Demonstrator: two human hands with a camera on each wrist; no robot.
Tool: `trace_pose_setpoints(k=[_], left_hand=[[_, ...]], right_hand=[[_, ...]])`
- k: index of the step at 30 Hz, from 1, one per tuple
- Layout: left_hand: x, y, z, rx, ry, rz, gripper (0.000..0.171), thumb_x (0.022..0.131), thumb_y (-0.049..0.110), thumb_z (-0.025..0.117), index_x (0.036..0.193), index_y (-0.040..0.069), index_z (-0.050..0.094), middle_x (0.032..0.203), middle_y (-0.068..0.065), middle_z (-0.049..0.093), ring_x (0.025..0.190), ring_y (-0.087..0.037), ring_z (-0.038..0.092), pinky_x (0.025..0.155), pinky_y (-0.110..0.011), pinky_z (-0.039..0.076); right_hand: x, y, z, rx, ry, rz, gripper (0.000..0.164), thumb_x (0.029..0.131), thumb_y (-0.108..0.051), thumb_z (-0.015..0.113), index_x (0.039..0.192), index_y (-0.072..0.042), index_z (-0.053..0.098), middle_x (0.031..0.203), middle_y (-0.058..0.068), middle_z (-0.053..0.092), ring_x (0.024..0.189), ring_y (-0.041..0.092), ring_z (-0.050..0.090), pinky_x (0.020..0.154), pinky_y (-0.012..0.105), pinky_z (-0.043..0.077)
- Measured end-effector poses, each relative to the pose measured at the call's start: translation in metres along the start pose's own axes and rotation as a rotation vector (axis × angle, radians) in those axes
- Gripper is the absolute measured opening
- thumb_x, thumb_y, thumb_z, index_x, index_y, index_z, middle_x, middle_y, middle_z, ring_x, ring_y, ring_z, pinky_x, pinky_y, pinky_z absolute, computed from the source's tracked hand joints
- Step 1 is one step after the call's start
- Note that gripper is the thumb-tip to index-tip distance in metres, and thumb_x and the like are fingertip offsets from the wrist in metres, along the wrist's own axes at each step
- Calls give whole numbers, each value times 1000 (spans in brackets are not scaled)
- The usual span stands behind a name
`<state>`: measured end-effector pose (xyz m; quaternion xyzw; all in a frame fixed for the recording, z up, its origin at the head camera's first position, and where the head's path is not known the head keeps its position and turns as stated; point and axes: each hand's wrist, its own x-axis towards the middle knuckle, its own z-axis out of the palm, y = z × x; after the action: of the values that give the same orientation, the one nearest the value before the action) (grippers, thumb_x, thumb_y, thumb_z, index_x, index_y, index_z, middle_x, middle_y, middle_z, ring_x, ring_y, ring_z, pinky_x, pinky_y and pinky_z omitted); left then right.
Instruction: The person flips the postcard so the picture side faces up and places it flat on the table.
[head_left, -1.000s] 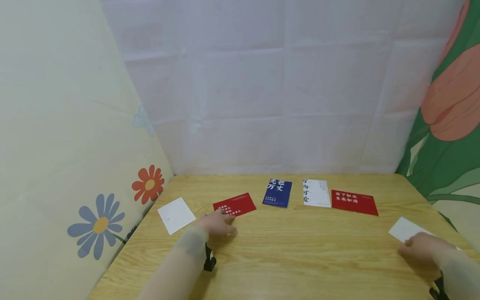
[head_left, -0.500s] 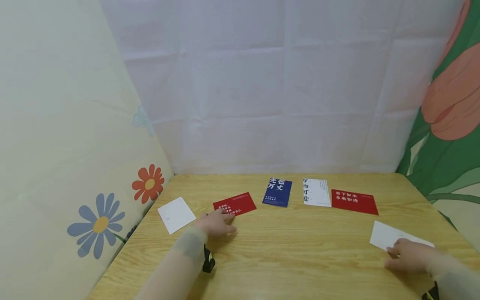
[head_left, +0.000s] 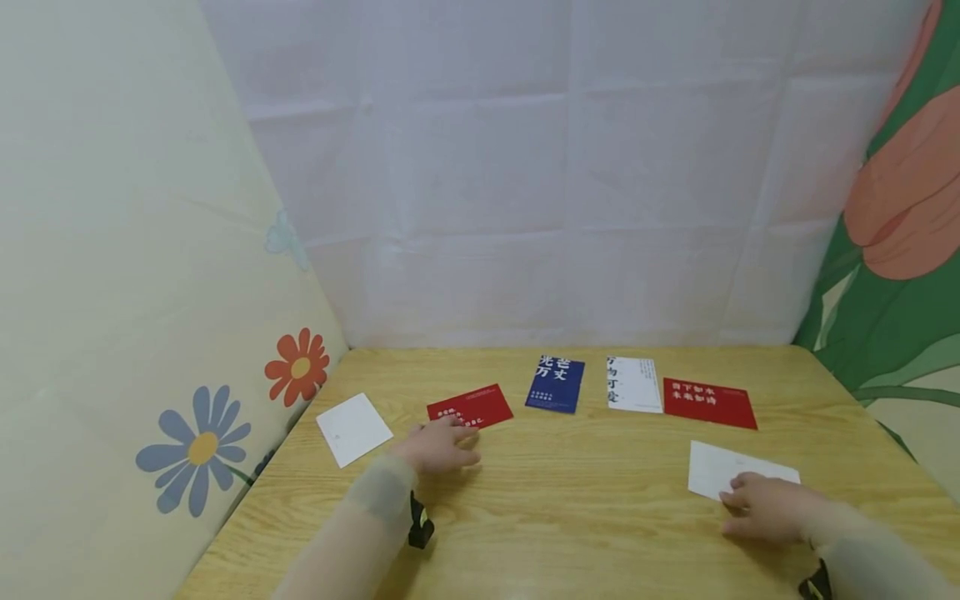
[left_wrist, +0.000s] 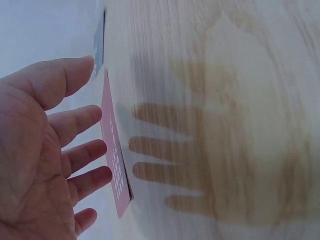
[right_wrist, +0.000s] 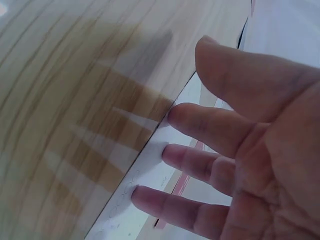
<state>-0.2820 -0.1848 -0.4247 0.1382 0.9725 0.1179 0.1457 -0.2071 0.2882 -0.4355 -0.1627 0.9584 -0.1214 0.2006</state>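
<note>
My right hand (head_left: 772, 506) lies over the near edge of a white card (head_left: 712, 468) on the right side of the table. In the right wrist view several fingertips rest on that card (right_wrist: 150, 170), while the thumb stays off it. My left hand (head_left: 438, 447) hovers by the near edge of a red card (head_left: 476, 406) with white lettering, partly covering it. Seen from the left wrist, its fingers are spread and relaxed, hold nothing, and cast a separate shadow on the wood. Whether they touch the red card (left_wrist: 114, 155), I cannot tell.
Another white card (head_left: 354, 429) lies at the left of the wooden table (head_left: 570, 517). Along the back are a blue card (head_left: 555, 385), a white card with black lettering (head_left: 634, 386) and a second red card (head_left: 708, 404). A white cloth (head_left: 525, 208) hangs behind.
My right hand has slid the white card leftward across the table from the right edge, and the card has turned a little. My left hand has stayed nearly still.
</note>
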Motion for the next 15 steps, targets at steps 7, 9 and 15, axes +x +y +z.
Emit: trace_pose_setpoints(k=[7, 9, 15], left_hand=[[-1, 5, 0, -15, 3, 21, 56, 89, 48, 60, 138, 22, 54, 146, -10, 42, 138, -32, 31, 109, -62, 15], [-2, 7, 1, -36, 12, 28, 55, 89, 46, 61, 137, 21, 55, 146, -11, 42, 138, -32, 31, 109, -63, 13], [-1, 13, 7, -62, 64, 75, 49, 89, 45, 63, 132, 21, 60, 141, -10, 48, 134, -33, 37, 107, -68, 13]], right_hand=[[9, -21, 2, -16, 42, -69, 57, 84, -40, 71, 122, 2, 64, 125, 30, 53, 115, 54, 47, 95, 67, 32], [12, -29, 2, -17, 40, -68, 58, 83, -41, 71, 123, 0, 63, 126, 29, 53, 116, 54, 46, 96, 67, 31], [22, -54, 3, -37, 46, -91, 57, 83, -42, 71, 125, -5, 64, 131, 25, 52, 119, 51, 45, 95, 68, 32]])
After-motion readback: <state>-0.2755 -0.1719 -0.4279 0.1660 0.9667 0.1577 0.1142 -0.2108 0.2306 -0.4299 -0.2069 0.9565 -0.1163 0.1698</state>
